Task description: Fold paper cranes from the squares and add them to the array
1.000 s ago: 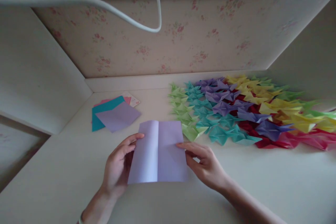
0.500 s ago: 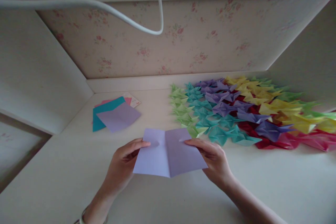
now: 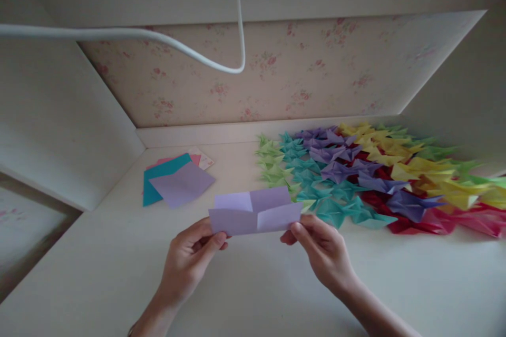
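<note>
A lilac sheet of origami paper [image 3: 255, 219] is held up over the white desk, its near half bent upward along a crosswise crease. Another crease runs down its middle. My left hand [image 3: 195, 253] pinches the lower left corner between thumb and fingers. At the lower right corner, my right hand [image 3: 320, 245] grips the same sheet, thumb in front. Beyond it to the left lies a loose lilac sheet [image 3: 184, 184] on top of a teal sheet [image 3: 154, 184] and pink paper.
Rows of folded paper cranes fill the right back: green [image 3: 272, 160], teal [image 3: 332, 208], purple [image 3: 413, 202], yellow [image 3: 454, 184] and red [image 3: 427, 221]. A white cable [image 3: 190, 52] hangs before the floral back panel [image 3: 253, 89]. White side walls flank the desk [image 3: 253, 295].
The sheet was spread almost flat, with my hands at its sides. Now its near half is bent up, and both hands have shifted to the near corners. The view has tilted slightly upward.
</note>
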`<state>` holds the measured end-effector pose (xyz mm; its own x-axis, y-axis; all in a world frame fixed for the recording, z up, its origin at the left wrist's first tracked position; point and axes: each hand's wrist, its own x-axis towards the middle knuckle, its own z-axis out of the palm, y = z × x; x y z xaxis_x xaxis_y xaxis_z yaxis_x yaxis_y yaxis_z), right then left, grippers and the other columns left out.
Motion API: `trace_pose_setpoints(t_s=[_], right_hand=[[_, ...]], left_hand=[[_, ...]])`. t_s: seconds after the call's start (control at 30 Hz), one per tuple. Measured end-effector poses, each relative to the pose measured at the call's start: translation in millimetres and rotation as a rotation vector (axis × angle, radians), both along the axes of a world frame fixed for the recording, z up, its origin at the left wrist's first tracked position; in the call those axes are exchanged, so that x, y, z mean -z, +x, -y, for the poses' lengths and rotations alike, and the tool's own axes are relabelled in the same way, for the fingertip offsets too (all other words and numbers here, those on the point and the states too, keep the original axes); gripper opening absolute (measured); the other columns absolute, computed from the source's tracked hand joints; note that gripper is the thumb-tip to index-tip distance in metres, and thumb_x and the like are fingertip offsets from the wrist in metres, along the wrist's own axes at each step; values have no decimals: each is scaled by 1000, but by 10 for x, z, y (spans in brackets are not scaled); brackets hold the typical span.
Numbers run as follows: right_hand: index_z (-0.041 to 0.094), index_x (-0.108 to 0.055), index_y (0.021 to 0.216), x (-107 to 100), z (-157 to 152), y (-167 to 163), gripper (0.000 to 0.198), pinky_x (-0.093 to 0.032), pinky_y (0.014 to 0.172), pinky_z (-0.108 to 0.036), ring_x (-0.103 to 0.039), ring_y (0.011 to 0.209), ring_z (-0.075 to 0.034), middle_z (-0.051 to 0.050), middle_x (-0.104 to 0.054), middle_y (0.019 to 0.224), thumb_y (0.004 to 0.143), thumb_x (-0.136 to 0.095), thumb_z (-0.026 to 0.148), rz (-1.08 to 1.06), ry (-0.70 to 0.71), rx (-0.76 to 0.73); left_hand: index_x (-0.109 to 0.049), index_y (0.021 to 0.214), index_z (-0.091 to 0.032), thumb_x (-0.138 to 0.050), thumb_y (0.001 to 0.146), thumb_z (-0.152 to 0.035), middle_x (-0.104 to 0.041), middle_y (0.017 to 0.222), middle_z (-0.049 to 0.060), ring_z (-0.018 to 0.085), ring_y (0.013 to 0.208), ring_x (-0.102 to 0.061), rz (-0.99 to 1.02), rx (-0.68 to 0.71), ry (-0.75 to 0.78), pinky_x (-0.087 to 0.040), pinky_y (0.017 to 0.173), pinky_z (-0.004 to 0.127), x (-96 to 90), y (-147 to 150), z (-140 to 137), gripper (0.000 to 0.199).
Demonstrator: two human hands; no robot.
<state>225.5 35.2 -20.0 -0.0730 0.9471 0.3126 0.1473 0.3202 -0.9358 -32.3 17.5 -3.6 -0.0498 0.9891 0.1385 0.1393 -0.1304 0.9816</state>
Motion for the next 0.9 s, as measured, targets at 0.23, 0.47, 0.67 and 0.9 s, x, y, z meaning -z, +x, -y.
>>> trace_pose_setpoints(t_s=[0.23, 0.47, 0.67, 0.9], right_hand=[[18, -61, 75, 44, 3, -110, 28, -51, 58, -25, -61, 62, -14, 0, -65, 67, 84, -73, 42, -276, -194, 25], [18, -52, 70, 54, 35, -168, 35, -36, 53, -23, -47, 57, -10, 4, -50, 63, 82, -74, 42, -205, -290, -74], [18, -53, 74, 79, 84, -220, 31, -36, 54, -24, -49, 59, -12, 4, -51, 63, 84, -71, 41, -122, -317, -143], [19, -53, 79, 102, 96, -239, 33, -32, 50, -23, -41, 57, -11, 5, -46, 63, 87, -68, 47, -200, -343, -90]], left_hand=[[-79, 85, -18, -75, 80, -28, -71, 98, 9, 23, 92, -65, 108, 282, -82, -52, 78, 27, -25, 108, 24, 11], [-72, 112, -24, -65, 87, -47, -58, 137, 10, 30, 113, -61, 352, 158, -107, -52, 93, 38, 37, -27, -79, 35], [-65, 127, -22, -71, 86, -37, -71, 122, 11, 28, 108, -66, 60, 280, -294, -53, 90, 33, 16, 121, 0, 44], [-61, 136, -23, -58, 95, -39, -74, 118, 7, 25, 97, -68, -115, 321, -247, -53, 82, 27, 27, 406, 112, 44]])
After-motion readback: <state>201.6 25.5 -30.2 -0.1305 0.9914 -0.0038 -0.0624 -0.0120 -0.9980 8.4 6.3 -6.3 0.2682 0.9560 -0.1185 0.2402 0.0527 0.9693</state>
